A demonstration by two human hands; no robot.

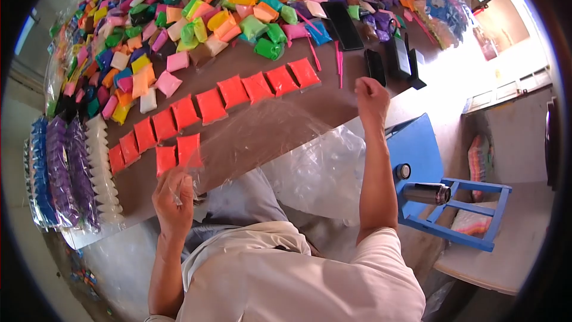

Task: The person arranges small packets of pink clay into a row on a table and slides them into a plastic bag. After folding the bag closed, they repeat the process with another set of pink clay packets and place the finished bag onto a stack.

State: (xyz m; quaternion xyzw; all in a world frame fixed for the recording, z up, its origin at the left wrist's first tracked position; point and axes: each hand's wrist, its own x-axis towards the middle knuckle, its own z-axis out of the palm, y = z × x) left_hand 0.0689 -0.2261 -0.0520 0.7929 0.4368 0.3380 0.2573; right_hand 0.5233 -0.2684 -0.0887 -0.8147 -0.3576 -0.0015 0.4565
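Observation:
My left hand (174, 194) is closed at the table's near edge, its fingers pinching a clear plastic bag (256, 134). The thin film spreads from there to the right over the table edge. Just beyond these fingers lie two red-orange packets (166, 158), one partly behind the film. A slanting row of several more red-orange packets (211, 105) stretches across the table. My right hand (373, 101) is raised near the right side of the table, fingers curled together; whatever they hold, if anything, is hidden. A black case (375, 67) lies just beyond it.
A large heap of colourful packets (179, 30) covers the table's far side. Strips of purple and white packets (98, 167) hang at the left. A black phone (342, 25) and pink sticks (339, 64) lie at right. A steel flask (426, 193) rests on a blue stool (420, 143).

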